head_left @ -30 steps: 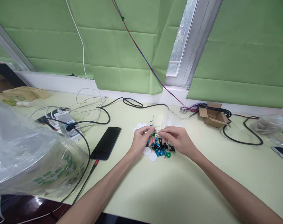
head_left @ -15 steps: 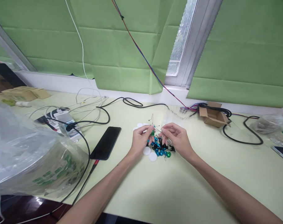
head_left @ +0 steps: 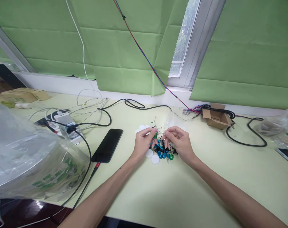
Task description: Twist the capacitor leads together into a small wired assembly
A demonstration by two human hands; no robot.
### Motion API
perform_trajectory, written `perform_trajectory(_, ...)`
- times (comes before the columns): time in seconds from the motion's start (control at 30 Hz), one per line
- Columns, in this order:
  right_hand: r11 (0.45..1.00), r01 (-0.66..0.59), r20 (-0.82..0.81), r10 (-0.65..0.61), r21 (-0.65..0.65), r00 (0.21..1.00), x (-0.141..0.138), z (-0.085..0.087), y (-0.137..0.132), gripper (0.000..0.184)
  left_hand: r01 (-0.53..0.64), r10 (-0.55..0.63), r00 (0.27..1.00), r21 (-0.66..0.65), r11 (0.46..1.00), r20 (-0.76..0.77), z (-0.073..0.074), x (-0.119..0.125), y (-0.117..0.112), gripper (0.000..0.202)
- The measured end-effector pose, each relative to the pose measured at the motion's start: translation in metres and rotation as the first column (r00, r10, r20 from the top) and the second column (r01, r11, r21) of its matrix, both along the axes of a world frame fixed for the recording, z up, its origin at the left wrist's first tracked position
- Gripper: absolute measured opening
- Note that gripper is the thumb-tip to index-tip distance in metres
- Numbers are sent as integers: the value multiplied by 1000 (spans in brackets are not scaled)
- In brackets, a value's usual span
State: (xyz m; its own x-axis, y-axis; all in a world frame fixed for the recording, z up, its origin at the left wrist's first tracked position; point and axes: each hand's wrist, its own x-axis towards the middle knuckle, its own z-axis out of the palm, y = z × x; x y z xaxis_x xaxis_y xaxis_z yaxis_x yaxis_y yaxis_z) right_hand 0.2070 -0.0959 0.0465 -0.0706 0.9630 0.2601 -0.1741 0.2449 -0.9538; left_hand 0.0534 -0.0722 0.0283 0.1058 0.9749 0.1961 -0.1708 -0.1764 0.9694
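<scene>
Above a pile of small parts, my left hand (head_left: 144, 141) is closed in a pinch, with a shiny green ball (head_left: 155, 135) just at its fingertips. My right hand (head_left: 179, 141) pinches the end of a thin metal wire (head_left: 160, 131) that spans the gap between the two hands. Blue balls (head_left: 164, 155), black pieces and another green ball (head_left: 171, 156) lie beneath the fingers. White round discs (head_left: 155, 159) rest at the left side of the pile. A bent wire (head_left: 155, 119) sticks out beyond it. My fingers hide part of the heap.
A black phone (head_left: 107, 145) lies left of my hands. Farther left are a large plastic-wrapped roll (head_left: 39, 158) and tangled cables (head_left: 87, 123). An open cardboard box (head_left: 217, 118) stands at the back right, and another phone (head_left: 286, 156) lies at the right edge.
Both hands stay almost in place, still pinched over the pile. The whole view has shifted very slightly.
</scene>
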Motion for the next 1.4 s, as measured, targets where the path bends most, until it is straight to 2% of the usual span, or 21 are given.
perform_trajectory(0.43, 997, 62, -32, -63, -40, 997, 1, -6, 3, 28, -25, 25, 1000, -8, 1000, -12, 3, 3, -2, 31)
perform_trajectory(0.8, 994, 70, -144, -81, -82, 986, 8, -12, 12, 28, 52, -55, 997, 69, 996, 47, 1, 6, -5, 27)
perform_trajectory(1.1, 981, -45, -304, -14, -188, 953, 10, -19, 19, 30, 27, -8, 996, 215, 976, -89, -5, 6, -7, 21)
perform_trajectory(1.4, 965, -102, -355, 9, -242, 935, 11, -24, 22, 28, -12, 73, 980, 312, 950, -186, -13, 6, -7, 21)
